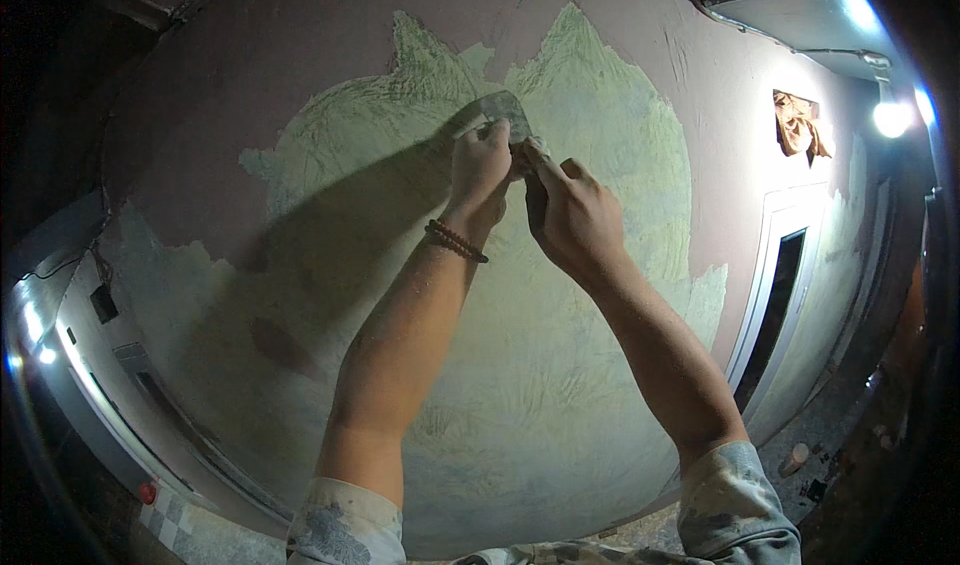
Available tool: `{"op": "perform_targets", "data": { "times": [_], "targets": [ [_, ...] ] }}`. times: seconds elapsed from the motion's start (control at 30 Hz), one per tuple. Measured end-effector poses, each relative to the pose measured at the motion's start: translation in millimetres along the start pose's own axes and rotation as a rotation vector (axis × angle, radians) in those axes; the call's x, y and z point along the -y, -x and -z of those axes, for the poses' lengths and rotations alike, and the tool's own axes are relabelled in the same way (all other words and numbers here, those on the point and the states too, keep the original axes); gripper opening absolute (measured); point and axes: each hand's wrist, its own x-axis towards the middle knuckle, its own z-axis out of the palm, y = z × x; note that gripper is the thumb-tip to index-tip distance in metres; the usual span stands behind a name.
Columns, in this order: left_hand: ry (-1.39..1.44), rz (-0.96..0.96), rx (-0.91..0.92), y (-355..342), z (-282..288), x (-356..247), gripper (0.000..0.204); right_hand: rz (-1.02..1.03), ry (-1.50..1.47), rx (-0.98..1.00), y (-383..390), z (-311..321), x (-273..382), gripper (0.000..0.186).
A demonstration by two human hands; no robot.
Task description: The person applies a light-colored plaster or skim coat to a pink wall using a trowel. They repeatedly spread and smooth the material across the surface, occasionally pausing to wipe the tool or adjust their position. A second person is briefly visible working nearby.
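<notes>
A flat, stained scraper blade (pixel 503 107) is raised against the upper middle of the wall (pixel 600 225), on the pale green patch with ragged edges and rough texture bordered by dull pink paint. My left hand (pixel 483 170), a beaded bracelet on its wrist, grips the scraper just below the blade with the thumb up along it. Close beside it, my right hand (pixel 568 205) is closed on the lower end of the same tool, its fingertips partly hidden. A long shadow falls leftward from the arms and scraper across the patch.
At right are a lit bulb (pixel 890 117), wall wiring, a recess (pixel 797 125) stuffed with brown material, and a narrow framed opening (pixel 775 295). A round container (pixel 795 458) stands on the floor at lower right. A red object (pixel 147 493) lies at lower left, near a pale strip along the wall.
</notes>
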Motion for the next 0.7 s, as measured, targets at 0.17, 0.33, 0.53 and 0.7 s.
{"op": "perform_targets", "data": {
  "times": [0.17, 0.33, 0.53, 0.7],
  "targets": [
    [0.279, -0.138, 0.226, -3, 2, 11, 0.031, 0.037, 0.045, -0.099, -6, -3, 7, 0.039],
    [0.083, -0.188, 0.159, -20, 7, 19, 0.035, -0.040, 0.021, -0.004, -15, -4, 13, 0.039],
    [0.229, -0.121, 0.232, -26, 7, 22, 0.041, 0.045, 0.044, -0.151, -16, -6, 16, 0.035],
    [0.315, -0.122, 0.286, -31, 11, 6, 0.035, -0.029, 0.009, -0.051, -27, 1, 22, 0.030]
  ]
}}
